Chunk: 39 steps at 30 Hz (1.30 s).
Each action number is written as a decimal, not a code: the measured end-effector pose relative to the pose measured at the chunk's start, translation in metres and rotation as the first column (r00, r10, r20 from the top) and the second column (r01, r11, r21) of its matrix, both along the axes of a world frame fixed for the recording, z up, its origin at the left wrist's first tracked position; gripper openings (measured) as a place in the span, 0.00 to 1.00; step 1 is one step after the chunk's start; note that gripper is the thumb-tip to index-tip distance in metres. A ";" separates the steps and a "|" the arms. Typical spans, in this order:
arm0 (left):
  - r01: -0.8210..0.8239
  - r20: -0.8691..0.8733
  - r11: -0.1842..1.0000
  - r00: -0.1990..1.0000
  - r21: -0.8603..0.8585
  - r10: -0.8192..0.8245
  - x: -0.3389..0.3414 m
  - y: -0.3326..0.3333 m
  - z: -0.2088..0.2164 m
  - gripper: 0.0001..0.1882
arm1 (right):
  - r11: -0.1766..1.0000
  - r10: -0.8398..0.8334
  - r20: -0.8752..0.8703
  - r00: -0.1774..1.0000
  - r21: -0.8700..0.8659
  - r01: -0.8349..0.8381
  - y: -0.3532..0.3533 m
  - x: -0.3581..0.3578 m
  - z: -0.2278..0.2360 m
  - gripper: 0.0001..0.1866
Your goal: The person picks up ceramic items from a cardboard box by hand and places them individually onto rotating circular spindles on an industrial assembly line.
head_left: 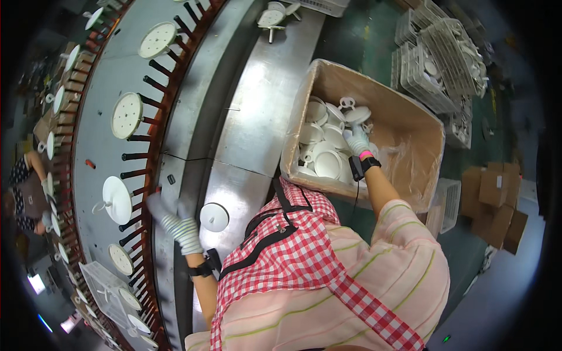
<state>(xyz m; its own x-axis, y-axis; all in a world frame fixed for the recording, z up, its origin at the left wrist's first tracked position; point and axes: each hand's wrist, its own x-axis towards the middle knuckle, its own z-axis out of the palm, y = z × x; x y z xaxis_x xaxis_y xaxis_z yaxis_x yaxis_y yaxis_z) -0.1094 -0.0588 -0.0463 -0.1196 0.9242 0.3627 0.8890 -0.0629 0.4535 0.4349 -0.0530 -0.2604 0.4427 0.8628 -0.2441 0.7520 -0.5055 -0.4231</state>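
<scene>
My right hand [357, 142], in a pale knit glove, reaches into the large cardboard box [404, 114]. Its fingers close on the edge of a white round lid [357, 114] on top of a pile of similar white pieces [326, 164]. Over the edge of the conveyor, my left hand [178, 228] is gloved too and blurred by motion. Its thumb stands apart from the fingers, and nothing shows between them. Just beyond that hand, a white disc-shaped lid with a loop handle [117, 200] sits on the conveyor's dark pegs.
Black pegs [136, 157] along the conveyor carry several white discs [127, 116]. A single white lid [214, 217] lies on the metal ledge [257, 88]. Stacked plastic crates [436, 67] and brown cartons [493, 196] stand at right. Another person [29, 193] works at far left.
</scene>
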 end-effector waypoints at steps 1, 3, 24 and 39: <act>-0.047 0.073 0.996 0.996 -0.073 0.053 0.009 -0.010 -0.025 0.29 | 0.991 0.058 0.054 0.997 -0.124 -0.051 -0.008 0.005 -0.025 0.29; 0.157 0.172 0.970 0.977 -0.186 -0.125 0.027 -0.011 -0.038 0.20 | 0.975 0.013 -0.158 0.987 -0.216 -0.048 -0.021 -0.001 -0.053 0.30; 0.565 0.150 0.806 0.825 -0.175 -0.545 0.111 0.065 0.047 0.18 | 0.642 0.743 -0.643 0.187 0.607 -0.468 0.029 -0.197 0.265 0.31; 0.183 0.155 0.955 0.963 0.236 -0.222 0.060 0.053 0.092 0.29 | 0.436 0.880 -0.473 0.051 0.760 -0.482 0.144 -0.321 0.301 0.20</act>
<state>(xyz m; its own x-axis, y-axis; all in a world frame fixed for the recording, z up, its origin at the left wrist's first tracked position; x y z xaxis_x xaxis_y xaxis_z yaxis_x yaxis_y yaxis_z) -0.0492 -0.0053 0.0455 -0.0188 0.8368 0.5472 0.7536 -0.3478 0.5577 0.1135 0.0912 0.0405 -0.6068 0.7196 0.3374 -0.0878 0.3613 -0.9283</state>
